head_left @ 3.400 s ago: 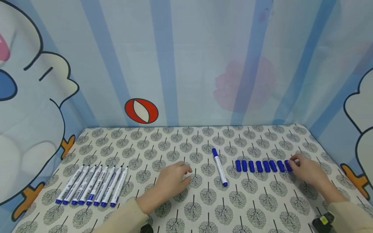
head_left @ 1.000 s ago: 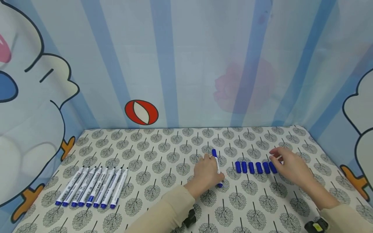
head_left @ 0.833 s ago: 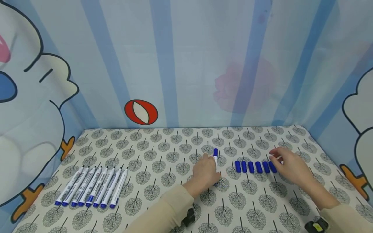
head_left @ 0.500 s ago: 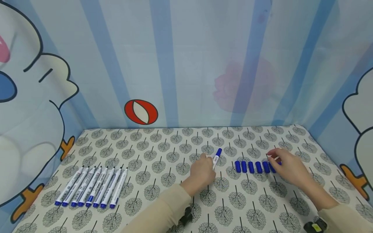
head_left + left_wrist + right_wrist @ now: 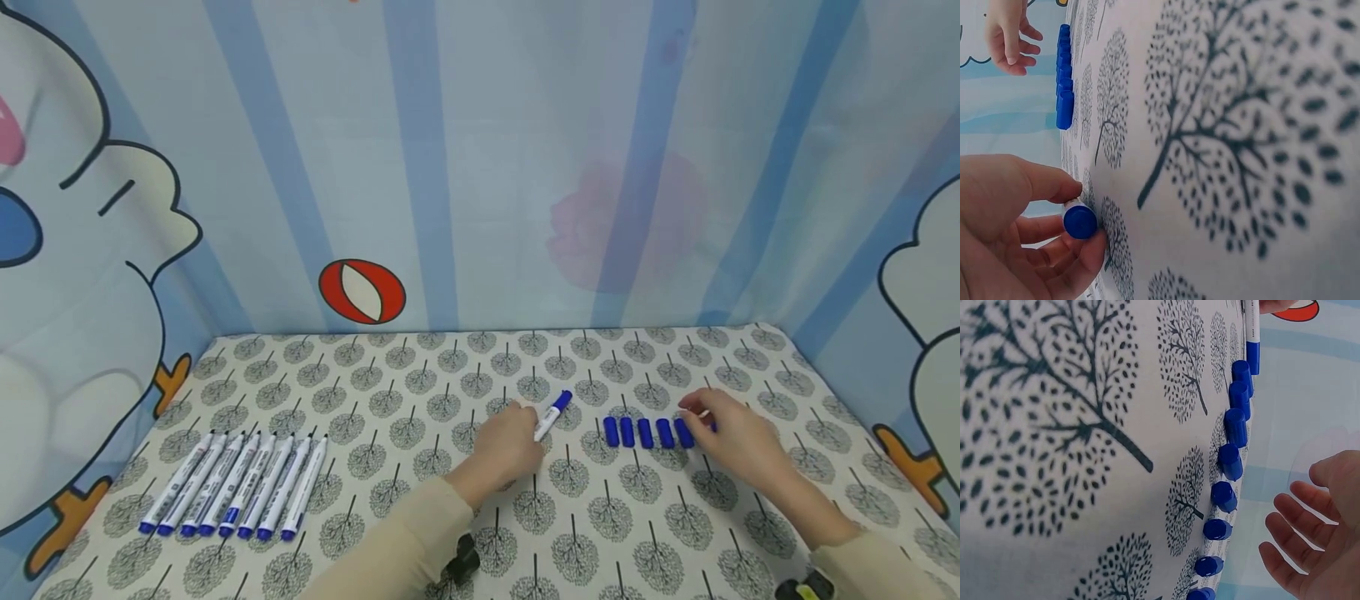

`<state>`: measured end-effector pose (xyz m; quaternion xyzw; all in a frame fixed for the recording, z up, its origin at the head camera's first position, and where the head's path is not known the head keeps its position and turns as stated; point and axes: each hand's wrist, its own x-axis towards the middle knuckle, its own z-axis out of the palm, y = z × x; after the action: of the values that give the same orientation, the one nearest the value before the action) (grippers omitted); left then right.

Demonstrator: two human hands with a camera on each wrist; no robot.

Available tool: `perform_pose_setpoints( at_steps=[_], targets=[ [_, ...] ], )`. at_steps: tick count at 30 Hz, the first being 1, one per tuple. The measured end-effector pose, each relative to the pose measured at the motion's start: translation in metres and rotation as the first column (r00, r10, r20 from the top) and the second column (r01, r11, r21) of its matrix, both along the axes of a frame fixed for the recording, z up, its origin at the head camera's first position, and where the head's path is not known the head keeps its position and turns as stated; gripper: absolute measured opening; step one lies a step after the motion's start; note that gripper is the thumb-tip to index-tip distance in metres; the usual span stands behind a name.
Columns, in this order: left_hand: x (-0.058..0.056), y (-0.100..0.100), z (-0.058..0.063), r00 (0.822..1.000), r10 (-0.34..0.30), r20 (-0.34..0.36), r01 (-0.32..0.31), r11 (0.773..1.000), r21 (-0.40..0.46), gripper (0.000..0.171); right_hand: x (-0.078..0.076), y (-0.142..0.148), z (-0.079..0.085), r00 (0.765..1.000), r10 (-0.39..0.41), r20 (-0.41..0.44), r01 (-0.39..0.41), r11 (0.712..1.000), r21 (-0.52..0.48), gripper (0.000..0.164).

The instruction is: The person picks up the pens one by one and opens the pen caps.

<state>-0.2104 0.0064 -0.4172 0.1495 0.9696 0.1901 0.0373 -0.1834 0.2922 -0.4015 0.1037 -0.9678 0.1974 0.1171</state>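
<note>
My left hand (image 5: 504, 443) pinches a white whiteboard marker (image 5: 553, 417) with a blue cap, which slants away to the right over the middle of the table. In the left wrist view, thumb and fingers close around its barrel, and its round blue end (image 5: 1080, 222) faces the camera. My right hand (image 5: 738, 437) hovers by the right end of a row of loose blue marker caps (image 5: 646, 433), hiding some of them in the head view. The right wrist view shows its fingers (image 5: 1297, 531) spread loosely beside the caps (image 5: 1230, 462), holding nothing.
Several uncapped white markers (image 5: 251, 483) lie side by side at the left, dark tips pointing away. A tree-patterned cloth (image 5: 570, 558) covers the table. A printed curtain (image 5: 502, 183) rises behind it and along both sides.
The left hand has moved right, taken hold of the marker lying mid-table, turned its capped end rightward and drawn it slightly left. The right hand has left the rightmost cap and shifted left.
</note>
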Motion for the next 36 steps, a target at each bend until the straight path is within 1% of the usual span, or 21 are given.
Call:
perform_pose_setpoints(
  at_steps=[5, 10, 12, 14, 17, 20, 25, 30, 36],
  targets=[
    [0.001, -0.006, 0.001, 1.0, -0.028, -0.003, 0.028, 1.0, 0.005, 0.007, 0.0, -0.003, 0.002, 0.998, 0.039, -0.04, -0.039, 0.999, -0.01, 0.02],
    [0.002, -0.012, 0.003, 0.999, -0.036, 0.001, 0.036, 0.999, -0.027, 0.008, 0.002, -0.008, 0.003, 0.994, 0.067, -0.089, -0.067, 0.998, -0.001, 0.018],
    [0.004, -0.014, 0.004, 0.999, -0.042, -0.005, 0.041, 0.999, -0.035, 0.01, 0.003, -0.01, 0.002, 0.989, 0.079, -0.122, -0.079, 0.997, 0.009, 0.018],
    [0.006, -0.017, 0.005, 0.999, -0.049, -0.021, 0.048, 0.998, -0.047, 0.013, 0.003, -0.013, 0.002, 0.981, 0.1, -0.164, -0.098, 0.995, 0.019, 0.017],
    [0.009, -0.021, 0.008, 0.997, -0.06, -0.041, 0.058, 0.997, -0.054, 0.016, 0.003, -0.018, 0.001, 0.963, 0.136, -0.235, -0.13, 0.991, 0.039, 0.017],
    [0.012, -0.026, 0.011, 0.995, -0.076, -0.057, 0.073, 0.996, -0.056, 0.02, 0.003, -0.023, 0.002, 0.948, 0.163, -0.273, -0.155, 0.987, 0.053, 0.017],
    [0.016, -0.035, 0.015, 0.993, -0.093, -0.073, 0.089, 0.995, -0.053, 0.021, 0.003, -0.031, 0.002, 0.944, 0.196, -0.265, -0.188, 0.981, 0.056, 0.019],
    [0.019, -0.044, 0.019, 0.985, -0.123, -0.12, 0.115, 0.991, -0.068, 0.017, 0.002, -0.038, 0.002, 0.941, 0.225, -0.253, -0.221, 0.974, 0.043, 0.019],
    [0.023, -0.054, 0.025, 0.982, -0.137, -0.127, 0.129, 0.99, -0.064, 0.017, 0.001, -0.047, 0.002, 0.933, 0.246, -0.262, -0.241, 0.969, 0.05, 0.02]
  ],
)
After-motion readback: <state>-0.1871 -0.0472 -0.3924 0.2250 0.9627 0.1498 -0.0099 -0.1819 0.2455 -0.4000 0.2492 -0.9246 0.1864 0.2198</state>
